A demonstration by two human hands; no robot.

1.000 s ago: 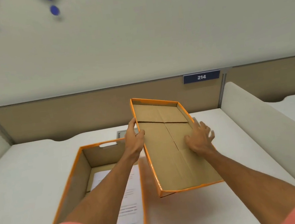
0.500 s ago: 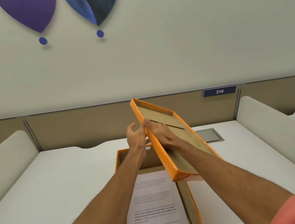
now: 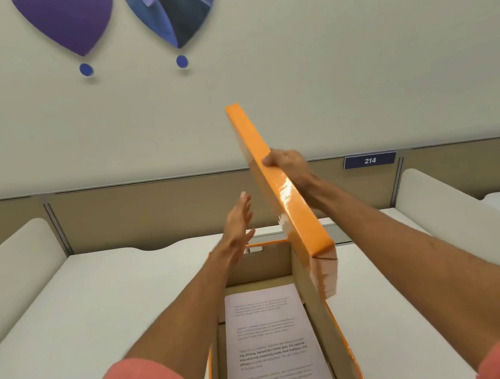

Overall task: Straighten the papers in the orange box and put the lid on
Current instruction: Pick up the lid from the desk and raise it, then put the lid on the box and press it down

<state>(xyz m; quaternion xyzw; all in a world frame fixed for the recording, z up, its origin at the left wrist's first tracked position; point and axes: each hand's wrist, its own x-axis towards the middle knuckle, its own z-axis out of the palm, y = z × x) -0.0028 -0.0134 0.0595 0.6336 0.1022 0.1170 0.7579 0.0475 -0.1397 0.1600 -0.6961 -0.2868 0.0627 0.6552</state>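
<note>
The right hand (image 3: 287, 168) has a closed grip on the tilted lid (image 3: 277, 185); beside it, the left hand (image 3: 237, 223) is flat and unclenched above the orange box (image 3: 343, 337).

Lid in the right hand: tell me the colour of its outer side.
Glossy orange lid, seen in the head view.

One head-worn view — facing forward and down over the desk (image 3: 98, 307), close above the outstretched forearms.

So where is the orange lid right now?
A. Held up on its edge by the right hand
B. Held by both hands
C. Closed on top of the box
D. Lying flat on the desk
A: the right hand alone grips the lid, tilted on edge above the open box; the left hand is open and off it.
</note>
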